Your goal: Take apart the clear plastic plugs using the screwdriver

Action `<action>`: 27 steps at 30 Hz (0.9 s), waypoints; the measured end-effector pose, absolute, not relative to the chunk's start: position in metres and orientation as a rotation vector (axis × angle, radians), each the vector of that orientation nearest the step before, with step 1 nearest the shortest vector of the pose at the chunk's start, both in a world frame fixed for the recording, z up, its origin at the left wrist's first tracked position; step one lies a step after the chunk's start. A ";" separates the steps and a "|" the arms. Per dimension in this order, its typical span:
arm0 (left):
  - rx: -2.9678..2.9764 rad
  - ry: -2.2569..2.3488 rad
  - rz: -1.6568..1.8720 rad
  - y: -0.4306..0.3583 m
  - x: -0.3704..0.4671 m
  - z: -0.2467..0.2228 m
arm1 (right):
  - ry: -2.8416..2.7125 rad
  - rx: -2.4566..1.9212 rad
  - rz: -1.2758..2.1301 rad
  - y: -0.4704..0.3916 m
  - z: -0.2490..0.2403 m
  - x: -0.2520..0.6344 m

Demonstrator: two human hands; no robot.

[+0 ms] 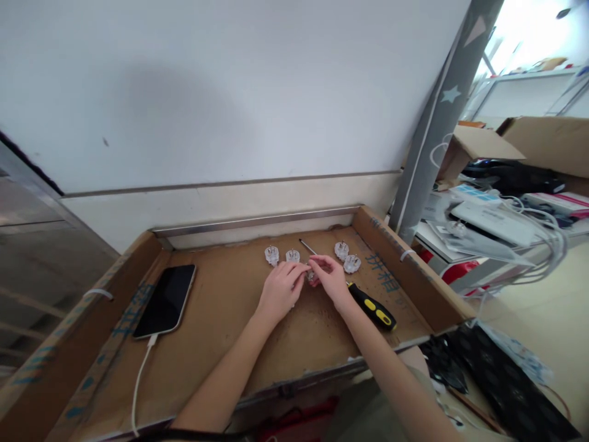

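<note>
My left hand (281, 287) and my right hand (331, 281) meet over the cardboard, fingers pinched together. Between their fingertips is a small clear plug (311, 276), mostly covered by the fingers. A screwdriver with a black and yellow handle (372, 307) lies beneath my right hand, its shaft tip showing beyond the fingers. Just past my left hand are two clear plugs, one plug (271, 255) further left and another plug (292, 255) close to the knuckles. Right of my right hand lie two more, an upper plug (341, 250) and a lower plug (352, 264), pins up.
The cardboard-lined tray (216, 325) has raised sides and a metal strip (257, 223) along its back. On the left lies a phone (165, 301) with a white cable (142, 377). A grey post (426, 123) and a cluttered shelf (497, 227) stand at the right.
</note>
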State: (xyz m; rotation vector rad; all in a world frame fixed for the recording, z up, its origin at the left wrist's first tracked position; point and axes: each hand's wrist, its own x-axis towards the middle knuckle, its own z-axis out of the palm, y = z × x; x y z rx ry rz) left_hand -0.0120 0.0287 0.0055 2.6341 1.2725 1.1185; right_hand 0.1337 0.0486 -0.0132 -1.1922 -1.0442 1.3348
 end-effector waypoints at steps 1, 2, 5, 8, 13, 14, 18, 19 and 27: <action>2.627 1.261 1.143 0.029 -0.012 0.005 | -1.029 -1.186 1.356 0.049 -0.013 0.134; 2.618 1.249 1.174 0.029 -0.012 0.005 | -1.014 -1.179 1.379 0.049 -0.012 0.135; 2.585 1.225 1.271 0.030 -0.011 0.004 | -0.979 -1.157 1.453 0.049 -0.011 0.136; 2.553 1.218 1.299 0.030 -0.011 0.003 | -0.955 -1.130 1.510 0.048 -0.009 0.137; 2.528 1.205 1.283 0.029 -0.011 0.003 | -0.956 -1.082 1.582 0.045 -0.007 0.138; 2.519 1.204 1.291 0.029 -0.011 0.004 | -0.962 -1.071 1.597 0.045 -0.007 0.138; 2.508 1.210 1.333 0.027 -0.009 0.008 | -0.970 -1.050 1.607 0.044 -0.004 0.139; 2.500 1.221 1.360 0.027 -0.009 0.009 | -0.958 -1.055 1.580 0.045 -0.004 0.139; 2.450 1.473 1.078 0.035 -0.012 0.002 | -0.804 -1.128 1.208 0.051 0.000 0.143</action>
